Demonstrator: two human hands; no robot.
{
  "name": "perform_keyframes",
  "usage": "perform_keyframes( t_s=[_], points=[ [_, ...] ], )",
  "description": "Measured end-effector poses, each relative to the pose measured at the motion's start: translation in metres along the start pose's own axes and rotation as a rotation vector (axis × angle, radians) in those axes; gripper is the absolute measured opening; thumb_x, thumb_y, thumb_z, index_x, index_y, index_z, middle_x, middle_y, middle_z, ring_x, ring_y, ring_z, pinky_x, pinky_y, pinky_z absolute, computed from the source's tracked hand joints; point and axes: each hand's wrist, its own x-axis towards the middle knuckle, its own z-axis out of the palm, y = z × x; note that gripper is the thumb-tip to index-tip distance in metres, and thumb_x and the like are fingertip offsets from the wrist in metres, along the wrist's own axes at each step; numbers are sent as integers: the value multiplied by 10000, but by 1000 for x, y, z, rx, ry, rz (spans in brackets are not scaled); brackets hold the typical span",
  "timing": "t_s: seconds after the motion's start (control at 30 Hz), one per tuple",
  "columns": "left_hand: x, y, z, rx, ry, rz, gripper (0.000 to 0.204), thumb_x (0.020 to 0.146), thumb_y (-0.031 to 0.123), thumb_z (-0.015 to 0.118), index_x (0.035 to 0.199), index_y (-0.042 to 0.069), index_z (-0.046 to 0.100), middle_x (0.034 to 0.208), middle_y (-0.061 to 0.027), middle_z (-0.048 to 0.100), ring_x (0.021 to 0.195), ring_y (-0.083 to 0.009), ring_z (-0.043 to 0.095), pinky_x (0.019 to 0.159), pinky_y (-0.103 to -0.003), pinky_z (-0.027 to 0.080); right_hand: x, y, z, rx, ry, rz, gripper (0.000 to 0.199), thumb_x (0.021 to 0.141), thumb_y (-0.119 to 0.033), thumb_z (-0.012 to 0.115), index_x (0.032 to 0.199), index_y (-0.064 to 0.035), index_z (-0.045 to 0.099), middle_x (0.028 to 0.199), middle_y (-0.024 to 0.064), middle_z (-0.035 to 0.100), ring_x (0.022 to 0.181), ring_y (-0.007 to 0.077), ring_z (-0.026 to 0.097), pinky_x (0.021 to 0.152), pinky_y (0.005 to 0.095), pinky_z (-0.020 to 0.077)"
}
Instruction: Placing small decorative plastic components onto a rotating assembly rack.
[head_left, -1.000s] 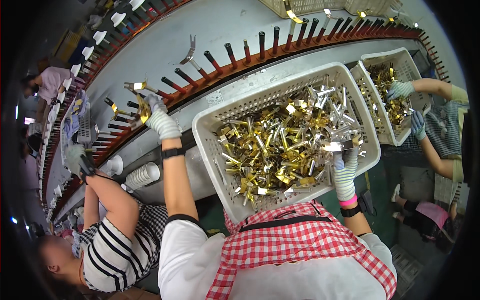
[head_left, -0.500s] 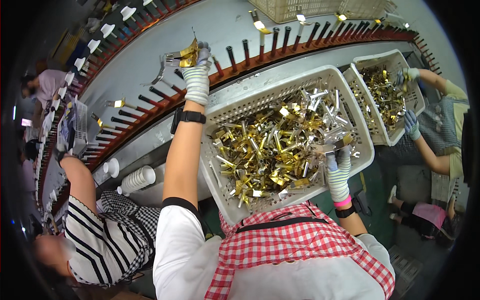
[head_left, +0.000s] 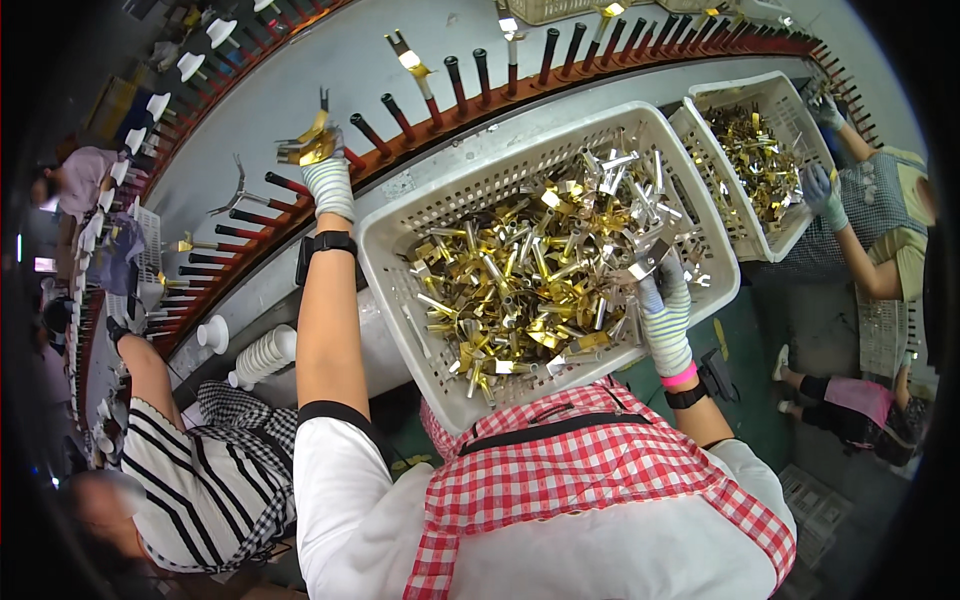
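The left hand [head_left: 325, 175], gloved, grips a gold metal piece [head_left: 305, 148] at the rack pegs [head_left: 372, 132]. The right hand [head_left: 662, 300] pinches a silver piece [head_left: 645, 266] inside the white basket [head_left: 400, 215].

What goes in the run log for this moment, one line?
left hand: holds gold metal part at peg rail | right hand: in white basket on metal parts

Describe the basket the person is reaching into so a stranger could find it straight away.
Follow the curved rail of dark pegs down to the two white baskets. It is the larger, nearer basket, heaped with gold and silver metal parts, with the right hand at its edge. The far basket is smaller.
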Motion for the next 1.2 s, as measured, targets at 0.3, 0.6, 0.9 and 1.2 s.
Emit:
perform_keyframes(
  t_s=[0.3,0.6,0.9,1.2],
  points=[
    [-90,87,-39,-1262,4,-704,415,904,195,655,1269,61,509,1196,-104,570,1096,-238,573,925,-402,487,13,-15,-3,49,214,70,283,960,-234,569,1176,-55,530,1004,8,573,886,105,551,803,264,471],
    [-115,99,-47,-1271,-86,-605,217,933,102,594,1108,-25,572,1072,-121,601,967,-226,616,906,-367,526,57,6,-50,365,184,184,326,904,-149,603,1219,-102,533,1175,72,553,1053,189,567,870,316,520],
    [-115,102,-36,-1275,-105,-649,249,915,118,626,1116,-14,562,1096,-129,595,987,-236,609,900,-393,526,94,-15,-41,-1256,-396,-329,441,678,0,633,1098,-137,632,1032,144,606,944,341,583,812,430,473],
    [-114,84,-30,-1227,-93,-628,317,923,173,618,1177,1,539,1174,-167,578,1098,-316,577,985,-463,473,39,-70,-26,-1171,-482,-299,379,674,-125,687,1047,-104,619,888,112,605,836,338,585,750,438,461]
  ],
)
